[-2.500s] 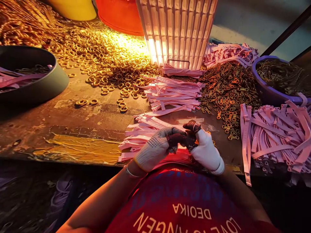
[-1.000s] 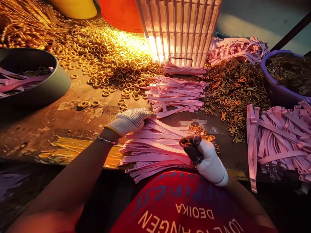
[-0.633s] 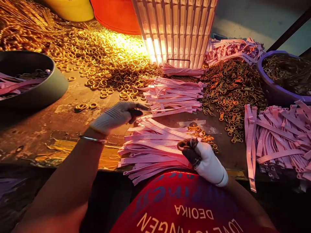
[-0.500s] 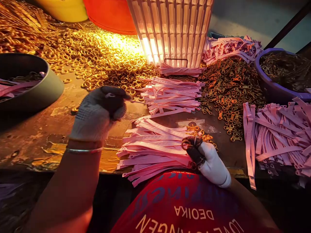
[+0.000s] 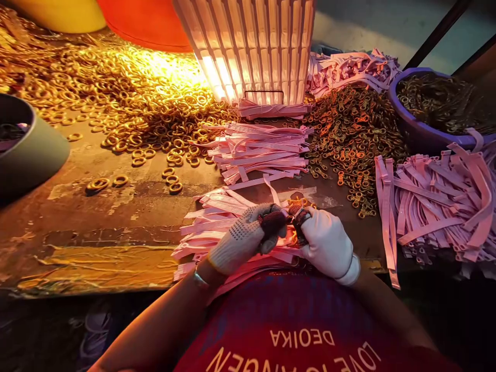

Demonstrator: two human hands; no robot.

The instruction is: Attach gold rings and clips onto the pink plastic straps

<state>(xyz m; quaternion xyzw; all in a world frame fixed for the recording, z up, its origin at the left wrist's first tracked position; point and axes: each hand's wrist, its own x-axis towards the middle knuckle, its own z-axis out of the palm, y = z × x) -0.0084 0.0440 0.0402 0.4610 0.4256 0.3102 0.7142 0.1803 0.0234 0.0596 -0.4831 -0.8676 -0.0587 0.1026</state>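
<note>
My left hand (image 5: 251, 235), in a dotted white glove with dark fingertips, is closed on one end of a pink strap (image 5: 272, 191) that rises behind its fingers. Close beside it, nearly touching, my right hand (image 5: 323, 237) in a white glove has its dark fingers pinched together. What the right fingers hold is hidden; a ring was on them earlier. Both hands are over a pile of pink straps (image 5: 209, 225) at the table's front edge. Small gold rings (image 5: 300, 201) lie just behind the right fingers.
Loose gold rings (image 5: 135, 103) cover the back left, by a grey bowl (image 5: 42, 147). A ribbed lit panel (image 5: 256, 51) stands behind a second strap pile (image 5: 259, 150). Gold clasps (image 5: 352, 139), a purple basin (image 5: 395, 98) and more straps (image 5: 437, 206) lie right.
My left hand has moved right and down to meet my right hand, whose fingers have turned inward. The view has shifted, so the table items appear further left.
</note>
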